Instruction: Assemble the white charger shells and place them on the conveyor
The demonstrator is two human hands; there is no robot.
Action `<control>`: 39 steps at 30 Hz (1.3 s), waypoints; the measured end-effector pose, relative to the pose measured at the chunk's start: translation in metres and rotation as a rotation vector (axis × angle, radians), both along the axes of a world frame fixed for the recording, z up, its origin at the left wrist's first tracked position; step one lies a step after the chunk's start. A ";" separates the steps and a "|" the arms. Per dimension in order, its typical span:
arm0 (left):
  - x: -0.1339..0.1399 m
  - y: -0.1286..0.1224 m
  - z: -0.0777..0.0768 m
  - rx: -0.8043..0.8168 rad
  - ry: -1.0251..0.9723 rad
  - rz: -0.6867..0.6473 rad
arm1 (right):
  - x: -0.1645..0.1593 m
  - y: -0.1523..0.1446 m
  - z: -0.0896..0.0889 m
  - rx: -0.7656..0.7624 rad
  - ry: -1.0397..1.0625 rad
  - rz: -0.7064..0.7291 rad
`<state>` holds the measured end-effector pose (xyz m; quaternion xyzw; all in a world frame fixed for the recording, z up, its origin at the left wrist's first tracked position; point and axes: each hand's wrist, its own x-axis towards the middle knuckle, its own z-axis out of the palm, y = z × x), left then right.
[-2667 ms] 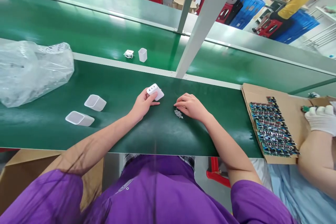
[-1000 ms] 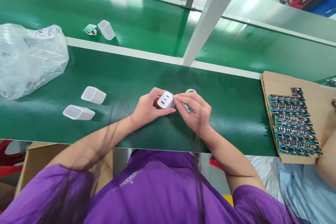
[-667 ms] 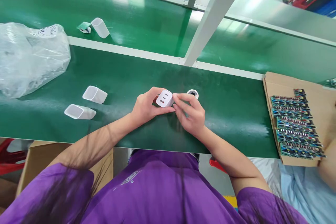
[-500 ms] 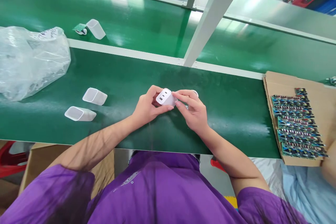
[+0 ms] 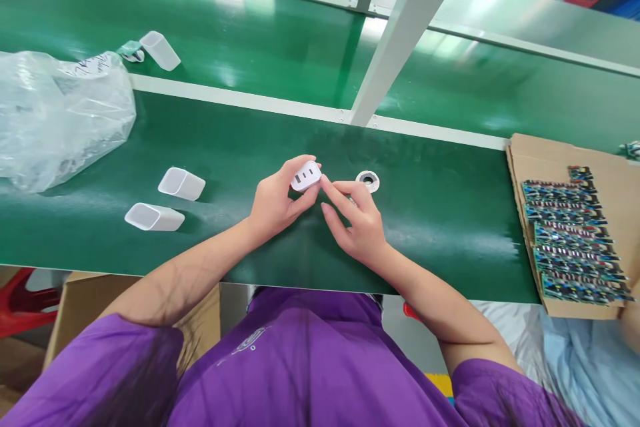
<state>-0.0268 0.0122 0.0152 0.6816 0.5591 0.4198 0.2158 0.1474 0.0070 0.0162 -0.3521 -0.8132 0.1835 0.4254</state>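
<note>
Left hand's (image 5: 280, 197) grip is pinched around the white three-port charger (image 5: 307, 180), above the green tabletop (image 5: 450, 213); right hand's (image 5: 361, 223) grip is loosely parted, index fingertip (image 5: 324, 181) at the charger's edge; best to brace firmly, press lightly

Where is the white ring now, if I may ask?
In the head view, the white ring lies right of centre on the green bench, just beyond the right hand.

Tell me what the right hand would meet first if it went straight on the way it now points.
The right hand would most likely meet the white plastic block with slot-shaped ports, held in the left hand. The right index fingertip appears at the block's edge, though depth leaves contact unclear.
</note>
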 end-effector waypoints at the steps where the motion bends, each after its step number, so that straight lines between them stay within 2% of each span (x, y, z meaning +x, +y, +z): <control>1: -0.001 0.001 0.001 0.034 0.051 0.026 | -0.001 -0.001 0.000 -0.082 0.001 0.048; 6: -0.008 0.006 0.002 0.114 0.245 0.112 | 0.005 -0.001 0.009 -0.792 0.017 0.444; 9: -0.011 0.009 0.002 0.174 0.289 0.109 | 0.012 0.005 0.018 -1.019 0.010 0.554; 12: -0.013 0.011 0.002 0.228 0.312 0.102 | 0.019 0.010 0.024 -1.095 -0.028 0.599; 16: -0.014 0.013 0.002 0.210 0.365 0.103 | 0.027 0.017 0.026 -1.185 -0.039 0.699; 21: -0.017 0.014 0.001 0.211 0.371 0.020 | 0.035 0.027 0.028 -1.295 -0.048 0.826; 27: -0.018 0.016 0.000 0.165 0.355 -0.024 | 0.039 0.030 0.030 -1.302 -0.098 0.846; 30: -0.016 0.016 0.003 0.092 0.273 -0.020 | 0.038 0.026 0.031 -1.276 -0.102 0.815; 32: -0.015 0.015 0.005 0.007 0.135 -0.048 | 0.037 0.027 0.032 -1.237 -0.101 0.794; 34: -0.015 0.014 0.007 -0.120 -0.068 -0.120 | 0.038 0.031 0.032 -1.118 -0.084 0.669; 36: -0.015 0.013 0.008 -0.262 -0.290 -0.203 | 0.042 0.040 0.027 -0.867 -0.118 0.333; 38: -0.014 0.013 0.009 -0.380 -0.474 -0.264 | 0.047 0.049 0.021 -0.583 -0.294 -0.092; 39: -0.014 0.013 0.009 -0.423 -0.542 -0.280 | 0.050 0.053 0.019 -0.488 -0.425 -0.253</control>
